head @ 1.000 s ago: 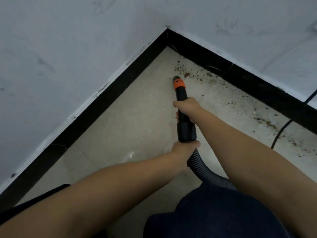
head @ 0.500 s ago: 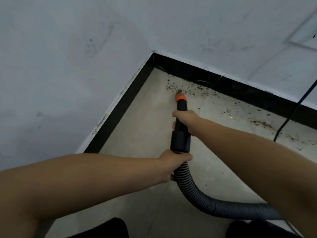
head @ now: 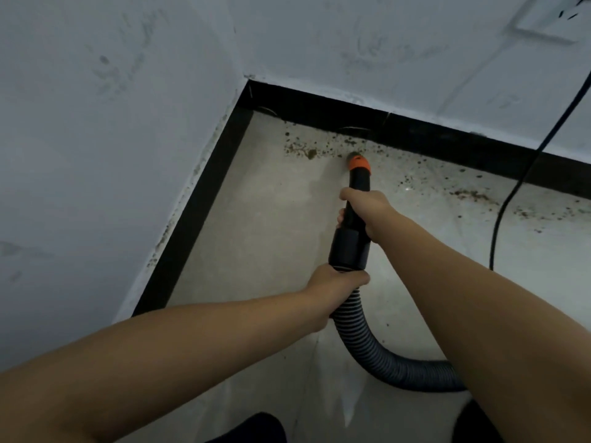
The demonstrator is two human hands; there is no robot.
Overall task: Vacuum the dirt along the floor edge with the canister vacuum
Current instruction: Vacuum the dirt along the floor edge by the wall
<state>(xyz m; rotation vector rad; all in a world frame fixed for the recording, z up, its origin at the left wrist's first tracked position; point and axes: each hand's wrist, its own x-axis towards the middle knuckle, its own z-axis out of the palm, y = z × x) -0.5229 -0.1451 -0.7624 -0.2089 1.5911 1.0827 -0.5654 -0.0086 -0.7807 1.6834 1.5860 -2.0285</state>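
A black vacuum nozzle with an orange tip points at the floor near the far skirting. My right hand grips the nozzle's narrow upper part. My left hand grips the ribbed grey hose just below the black cuff. Brown dirt lies scattered along the far floor edge, left and right of the tip, with more crumbs further right. The canister itself is out of view.
Black skirting runs along both white walls and meets in a corner. A black power cord hangs from a wall socket down onto the floor at right. My dark shoes show at the bottom edge.
The nozzle tip has moved right along the far skirting, away from the corner, and closer to the wall. The view has risen, showing more hose.
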